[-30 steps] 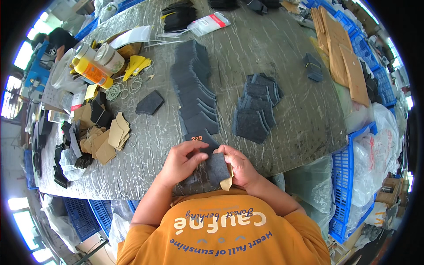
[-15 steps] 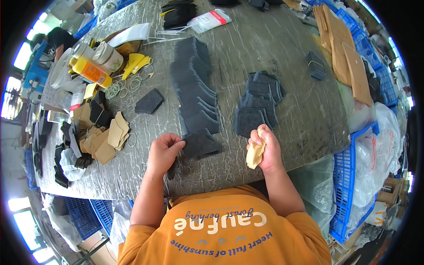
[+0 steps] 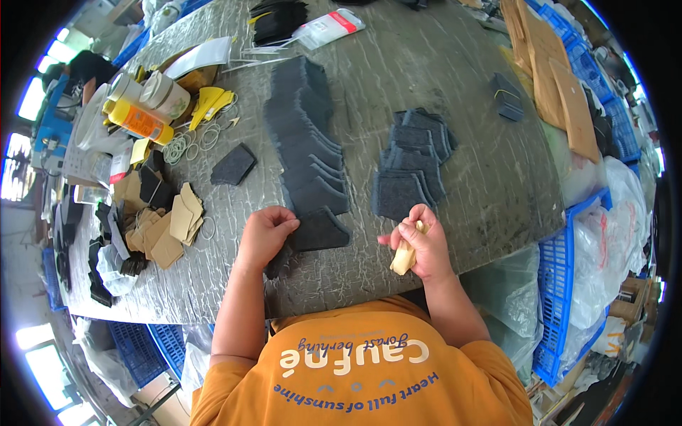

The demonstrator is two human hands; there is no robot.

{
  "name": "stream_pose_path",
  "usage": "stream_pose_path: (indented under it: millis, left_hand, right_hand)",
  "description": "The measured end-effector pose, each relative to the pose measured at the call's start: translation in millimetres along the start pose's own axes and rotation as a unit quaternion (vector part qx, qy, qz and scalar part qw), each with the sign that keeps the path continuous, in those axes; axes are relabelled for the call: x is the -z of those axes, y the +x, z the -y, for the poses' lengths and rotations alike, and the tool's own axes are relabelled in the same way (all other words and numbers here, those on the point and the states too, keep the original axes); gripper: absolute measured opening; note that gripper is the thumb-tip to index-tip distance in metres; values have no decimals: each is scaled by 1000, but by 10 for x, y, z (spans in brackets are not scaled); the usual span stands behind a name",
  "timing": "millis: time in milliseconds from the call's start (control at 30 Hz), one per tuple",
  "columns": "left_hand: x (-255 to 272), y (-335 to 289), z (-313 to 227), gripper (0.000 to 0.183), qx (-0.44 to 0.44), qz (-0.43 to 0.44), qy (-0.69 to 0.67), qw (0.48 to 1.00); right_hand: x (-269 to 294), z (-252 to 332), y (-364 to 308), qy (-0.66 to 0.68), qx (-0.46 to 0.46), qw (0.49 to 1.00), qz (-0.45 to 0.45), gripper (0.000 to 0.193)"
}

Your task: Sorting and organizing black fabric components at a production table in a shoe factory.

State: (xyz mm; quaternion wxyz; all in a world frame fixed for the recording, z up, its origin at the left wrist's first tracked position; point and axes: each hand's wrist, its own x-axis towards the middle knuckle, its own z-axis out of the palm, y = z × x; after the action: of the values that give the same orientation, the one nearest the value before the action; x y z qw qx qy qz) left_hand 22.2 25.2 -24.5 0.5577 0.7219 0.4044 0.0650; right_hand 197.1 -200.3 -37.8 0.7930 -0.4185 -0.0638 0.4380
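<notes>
My left hand (image 3: 268, 238) pinches the left corner of a dark grey cut piece (image 3: 320, 231), which lies flat at the near end of a long row. That row of overlapping dark pieces (image 3: 298, 131) runs away from me up the table. Closed around a crumpled pale-yellow wad (image 3: 403, 257), cloth or paper, my right hand (image 3: 426, 245) hovers just in front of a second, shorter group of overlapping dark pieces (image 3: 408, 170). Part of the wad is hidden by the fingers. A single dark piece (image 3: 234, 164) lies apart, left of the long row.
Tan cut pieces (image 3: 167, 231) heap at the left, near rubber bands (image 3: 177, 148), a yellow bottle (image 3: 138, 121) and a white jar (image 3: 165, 94). A banded dark bundle (image 3: 508, 103) lies at the right, with brown paper sheets (image 3: 574, 106) beyond. A blue crate (image 3: 554, 298) stands beside the table.
My right hand has shifted slightly, its fingers moving around the pale-yellow wad, which looks more bunched. My left hand stays at the near dark piece. The whole view has shifted a little.
</notes>
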Motion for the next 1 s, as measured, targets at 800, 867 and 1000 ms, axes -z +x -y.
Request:
stream_pose_path:
  millis: [800, 867, 1000]
  left_hand:
    - [-16, -36, -159, 13, 19, -14, 65, 998]
    - [-10, -23, -131, 14, 10, -21, 78, 997]
    - [-30, -36, -174, 16, -36, -42, 147, 988]
  right_hand:
    - [-292, -308, -172, -729, 306, 581, 192, 28]
    - [-298, -304, -175, -737, 307, 570, 194, 29]
    - [-348, -273, -185, -762, 288, 547, 195, 30]
